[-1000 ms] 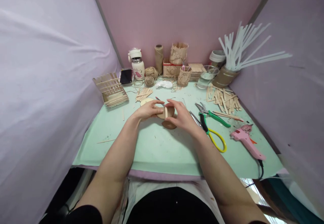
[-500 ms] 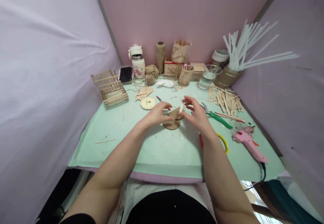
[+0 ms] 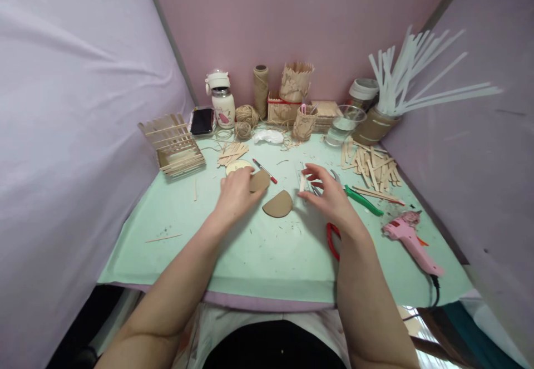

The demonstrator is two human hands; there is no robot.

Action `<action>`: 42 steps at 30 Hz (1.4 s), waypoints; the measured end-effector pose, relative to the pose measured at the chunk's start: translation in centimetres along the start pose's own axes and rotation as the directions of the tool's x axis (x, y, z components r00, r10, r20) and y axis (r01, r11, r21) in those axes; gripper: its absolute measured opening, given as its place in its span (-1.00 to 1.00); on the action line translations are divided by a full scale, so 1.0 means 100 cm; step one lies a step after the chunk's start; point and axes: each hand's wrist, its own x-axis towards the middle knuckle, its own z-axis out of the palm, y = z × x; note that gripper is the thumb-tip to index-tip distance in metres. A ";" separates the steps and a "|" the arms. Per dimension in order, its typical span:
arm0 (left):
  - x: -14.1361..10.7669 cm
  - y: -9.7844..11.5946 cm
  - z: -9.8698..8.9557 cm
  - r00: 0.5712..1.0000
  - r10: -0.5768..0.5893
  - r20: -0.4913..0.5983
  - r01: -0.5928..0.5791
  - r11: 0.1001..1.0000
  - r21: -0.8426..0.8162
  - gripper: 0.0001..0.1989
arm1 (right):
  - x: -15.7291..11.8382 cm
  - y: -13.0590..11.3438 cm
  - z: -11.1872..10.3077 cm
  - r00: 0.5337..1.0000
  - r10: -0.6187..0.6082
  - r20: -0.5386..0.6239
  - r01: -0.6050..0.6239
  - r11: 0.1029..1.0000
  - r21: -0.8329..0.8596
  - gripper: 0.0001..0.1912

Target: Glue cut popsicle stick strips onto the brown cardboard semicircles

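My left hand [image 3: 237, 192] is closed on a brown cardboard piece [image 3: 260, 181], held by its left end above the table. Part of a round cream lid [image 3: 237, 167] shows behind that hand. Between my hands a brown half-round cardboard piece [image 3: 278, 204] lies flat. My right hand [image 3: 324, 192] pinches a short pale wooden strip [image 3: 302, 183] upright between thumb and fingers. Something clear, hard to make out, shows beside the strip. A red-capped pen [image 3: 265, 171] lies between the hands, farther back. Green-handled pliers [image 3: 362, 200] and a red scissor handle [image 3: 332, 240] are close to my right hand and forearm.
A pink glue gun [image 3: 413, 242] with a cord lies at the right, below a pile of wooden sticks [image 3: 371, 167]. A water cup [image 3: 342, 128], twine balls [image 3: 246, 116] and a bottle [image 3: 223, 104] stand behind. A slatted stick rack [image 3: 175, 149] is at the left.
My left hand has moved left with one cardboard piece, drawing it away from the half-round piece on the table. My right hand has stayed nearly in place, still pinching the strip.
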 end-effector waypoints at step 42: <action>-0.005 0.000 0.023 0.828 0.132 0.545 0.540 0.072 -0.838 -0.38 | -0.003 -0.018 0.015 0.949 -0.195 0.248 0.199 0.980 0.007 -0.43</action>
